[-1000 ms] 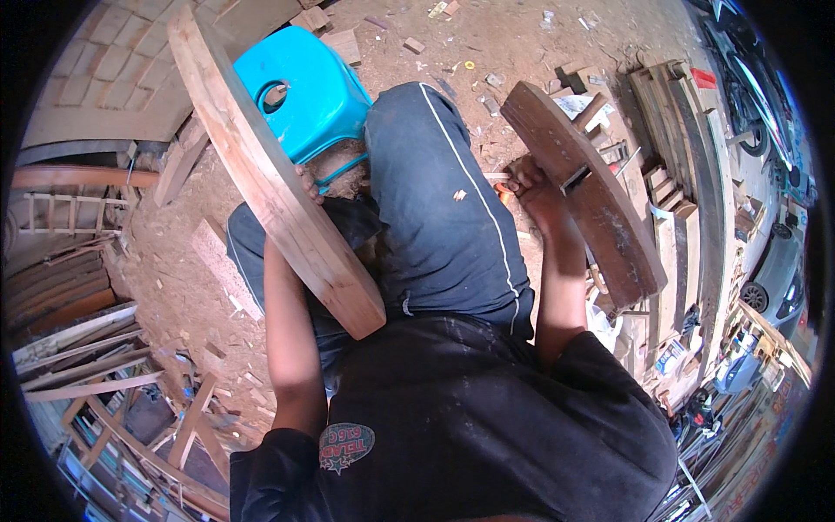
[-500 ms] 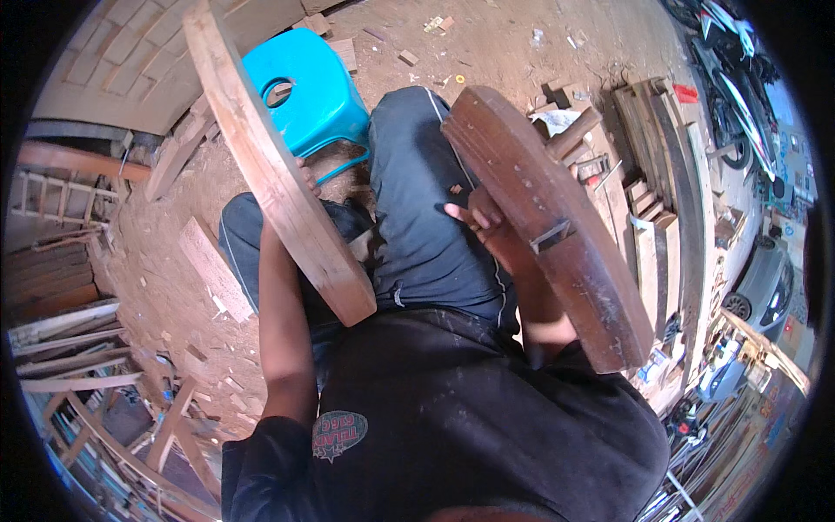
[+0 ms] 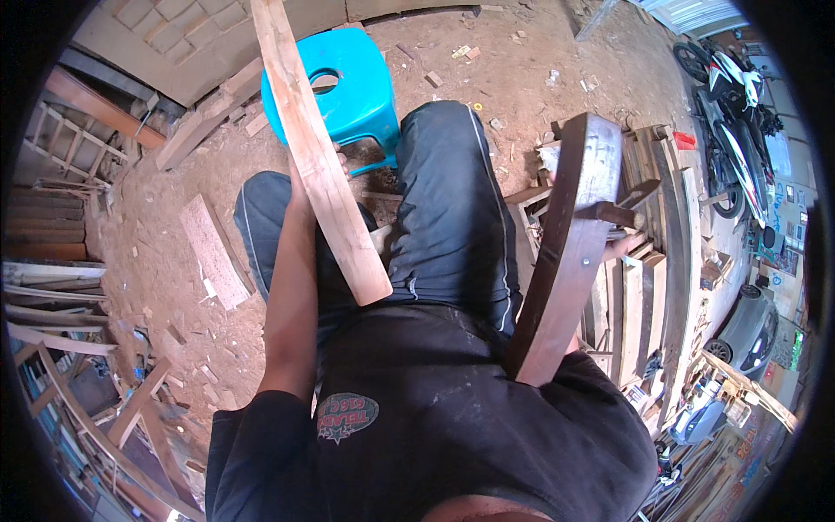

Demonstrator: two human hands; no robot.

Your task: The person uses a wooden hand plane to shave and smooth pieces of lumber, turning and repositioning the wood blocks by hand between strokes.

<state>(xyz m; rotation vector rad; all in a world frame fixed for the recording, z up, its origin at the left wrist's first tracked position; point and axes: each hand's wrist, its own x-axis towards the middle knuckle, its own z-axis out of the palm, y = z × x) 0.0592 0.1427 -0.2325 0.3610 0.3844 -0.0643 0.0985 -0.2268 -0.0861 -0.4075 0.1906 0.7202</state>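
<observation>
One view only: a head-worn fisheye camera looks steeply down from just above the person's torso. Lap and knees fill the centre, the dirt floor (image 3: 522,61) lies far, stacked timber (image 3: 661,261) runs right. Straight edges bow toward the dark circular rim.

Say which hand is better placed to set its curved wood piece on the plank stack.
Right, probably. The right hand holds the dark curved piece right over the plank stack; the left hand holds the pale curved piece near the blue stool.
</observation>
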